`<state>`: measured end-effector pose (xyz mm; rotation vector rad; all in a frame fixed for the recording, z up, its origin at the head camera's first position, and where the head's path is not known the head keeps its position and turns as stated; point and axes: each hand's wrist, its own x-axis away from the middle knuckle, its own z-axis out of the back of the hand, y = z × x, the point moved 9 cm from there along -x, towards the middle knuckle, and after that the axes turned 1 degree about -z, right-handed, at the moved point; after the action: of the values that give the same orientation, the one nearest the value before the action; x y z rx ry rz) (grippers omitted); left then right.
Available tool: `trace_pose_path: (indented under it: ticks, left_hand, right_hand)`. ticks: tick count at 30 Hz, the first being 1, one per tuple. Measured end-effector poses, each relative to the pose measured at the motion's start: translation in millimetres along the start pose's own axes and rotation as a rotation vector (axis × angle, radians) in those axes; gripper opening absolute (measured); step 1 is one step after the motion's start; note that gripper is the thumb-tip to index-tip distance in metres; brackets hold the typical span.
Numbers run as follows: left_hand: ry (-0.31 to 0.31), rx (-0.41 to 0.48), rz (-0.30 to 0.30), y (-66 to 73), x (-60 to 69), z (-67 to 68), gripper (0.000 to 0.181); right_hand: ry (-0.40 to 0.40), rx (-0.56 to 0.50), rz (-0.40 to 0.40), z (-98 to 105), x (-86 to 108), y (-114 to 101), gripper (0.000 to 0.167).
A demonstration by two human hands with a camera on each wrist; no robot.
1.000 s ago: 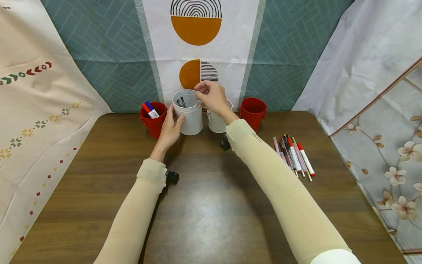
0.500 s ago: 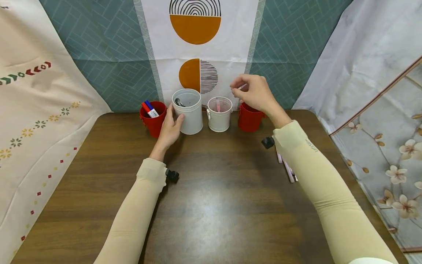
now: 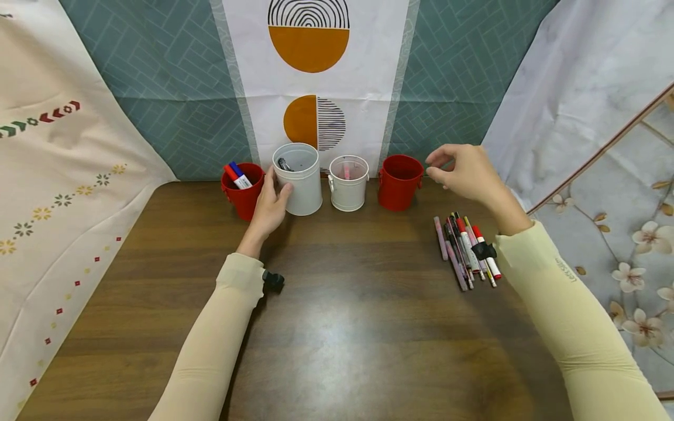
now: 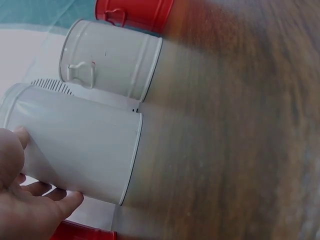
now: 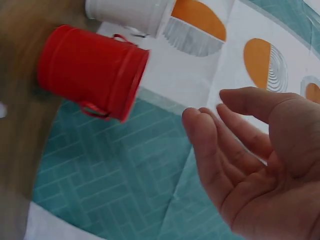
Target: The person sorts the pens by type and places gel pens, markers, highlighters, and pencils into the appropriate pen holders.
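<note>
My left hand (image 3: pixel 270 206) holds the side of the tall white bucket (image 3: pixel 305 190), which has black items inside; in the left wrist view its thumb and fingers lie around the white wall (image 4: pixel 80 145). My right hand (image 3: pixel 466 172) hangs in the air right of the empty-looking red bucket (image 3: pixel 397 190), above the pile of pens and markers (image 3: pixel 466 248). In the right wrist view that hand (image 5: pixel 250 155) has loosely bent fingers, a gap between thumb and fingertips, and nothing in it.
A smaller white bucket (image 3: pixel 348 193) with a pink item inside stands between the tall one and the right red bucket. At the far left of the row, another red bucket (image 3: pixel 245 202) holds a red and a blue marker. Patterned cloths hang behind and beside the table (image 3: pixel 326 316).
My right hand has moved right, from over the white buckets past the right red bucket to above the pens. My left hand keeps its hold on the tall white bucket.
</note>
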<state>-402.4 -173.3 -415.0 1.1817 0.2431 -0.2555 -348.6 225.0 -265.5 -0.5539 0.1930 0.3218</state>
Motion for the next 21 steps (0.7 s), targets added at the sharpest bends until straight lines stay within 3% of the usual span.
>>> trace_pose_path:
  ticks: [9, 21]
  left_hand:
    - [-0.001, -0.011, -0.001, 0.7, 0.6, 0.9, 0.072]
    - [0.0, -0.003, -0.01, 1.0, 0.2, -0.7, 0.073]
  right_hand:
    - [-0.085, 0.075, -0.081, -25.8, 27.4, 33.6, 0.025]
    - [-0.24, 0.149, -0.218, -72.5, 48.5, 79.7, 0.031]
